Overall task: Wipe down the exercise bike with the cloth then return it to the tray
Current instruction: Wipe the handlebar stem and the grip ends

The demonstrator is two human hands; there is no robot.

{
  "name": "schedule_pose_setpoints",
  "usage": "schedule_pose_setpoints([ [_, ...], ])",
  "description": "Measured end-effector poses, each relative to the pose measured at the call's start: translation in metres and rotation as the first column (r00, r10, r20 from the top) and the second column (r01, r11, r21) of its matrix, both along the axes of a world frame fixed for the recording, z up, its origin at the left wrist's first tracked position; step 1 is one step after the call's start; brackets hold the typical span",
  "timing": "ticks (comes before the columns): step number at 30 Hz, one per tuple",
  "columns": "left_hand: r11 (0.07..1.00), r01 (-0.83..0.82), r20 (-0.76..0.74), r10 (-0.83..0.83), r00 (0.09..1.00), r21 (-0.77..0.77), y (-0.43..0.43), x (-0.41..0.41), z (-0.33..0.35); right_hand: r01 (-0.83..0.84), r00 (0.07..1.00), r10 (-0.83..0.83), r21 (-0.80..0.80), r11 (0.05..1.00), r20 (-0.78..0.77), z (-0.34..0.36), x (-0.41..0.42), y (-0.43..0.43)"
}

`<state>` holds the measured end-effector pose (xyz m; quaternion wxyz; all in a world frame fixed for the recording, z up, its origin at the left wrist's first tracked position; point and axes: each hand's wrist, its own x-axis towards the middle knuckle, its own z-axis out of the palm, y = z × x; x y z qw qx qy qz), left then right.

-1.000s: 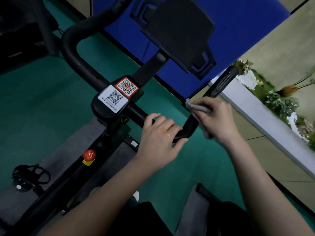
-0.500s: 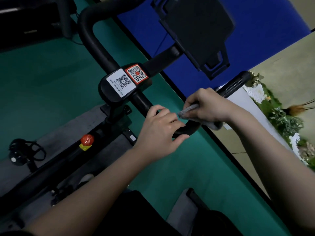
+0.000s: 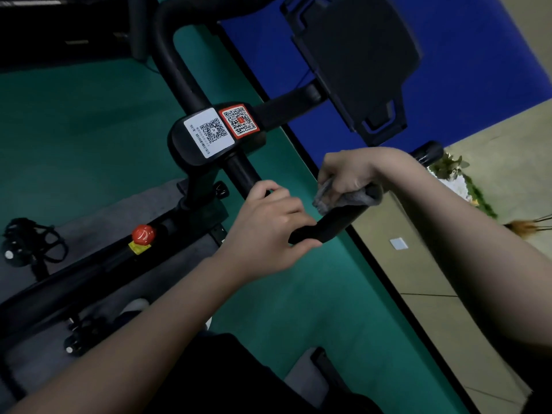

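Note:
The black exercise bike fills the view, its handlebar point(image 3: 334, 224) curving from the centre block with two QR stickers point(image 3: 221, 128) out to the right. My left hand point(image 3: 268, 225) grips the bend of the right bar. Just beyond it my right hand point(image 3: 349, 171) holds a grey cloth point(image 3: 343, 200) wrapped over the bar. The bar's far end point(image 3: 427, 152) pokes out past my right wrist. No tray shows in the view.
A black tablet holder point(image 3: 355, 58) stands above the handlebar before a blue panel point(image 3: 478, 49). A red knob point(image 3: 143, 234) sits on the frame lower left, a pedal point(image 3: 27, 243) at far left. Green floor lies below; plants point(image 3: 460, 180) line the right edge.
My right hand has slid with the cloth down the right bar toward my left hand, turning over the bar. The left hand kept its grip. The view shifted left and down.

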<state>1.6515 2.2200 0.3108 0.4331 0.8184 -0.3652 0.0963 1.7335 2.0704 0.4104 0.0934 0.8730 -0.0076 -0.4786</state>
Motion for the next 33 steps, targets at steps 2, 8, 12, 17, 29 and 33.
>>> schedule_pose_setpoints([
  [2, 1.000, -0.007, -0.001, 0.007, 1.000, 0.006, -0.001, 0.000, 0.000, 0.054, 0.998, -0.055, 0.123, 0.991, 0.005, 0.002, -0.003, -0.005],
  [8, 0.998, 0.005, -0.005, -0.005, 1.000, 0.055, -0.002, -0.001, 0.002, 0.015, 0.988, -0.024, 0.063, 0.998, 0.151, 0.008, -0.008, -0.022],
  [12, 0.987, -0.036, -0.002, 0.036, 0.999, 0.159, -0.007, -0.003, 0.008, 0.034, 0.928, -0.035, 0.009, 0.999, 0.370, 0.015, -0.015, -0.040],
  [17, 0.953, -0.033, 0.007, 0.032, 0.999, 0.302, -0.029, -0.003, 0.022, 0.015, 0.772, -0.195, 0.289, 0.957, 0.605, 0.002, -0.057, -0.045],
  [29, 0.981, -0.062, -0.095, 0.081, 0.992, 0.183, -0.046, -0.003, 0.021, -0.232, -0.216, -0.671, 0.630, 0.741, 0.709, -0.082, -0.135, -0.032],
  [33, 0.978, -0.093, -0.062, 0.106, 0.992, 0.187, -0.047, -0.005, 0.020, -0.191, -0.396, -0.708, 0.702, 0.686, 0.584, -0.090, -0.123, -0.032],
])
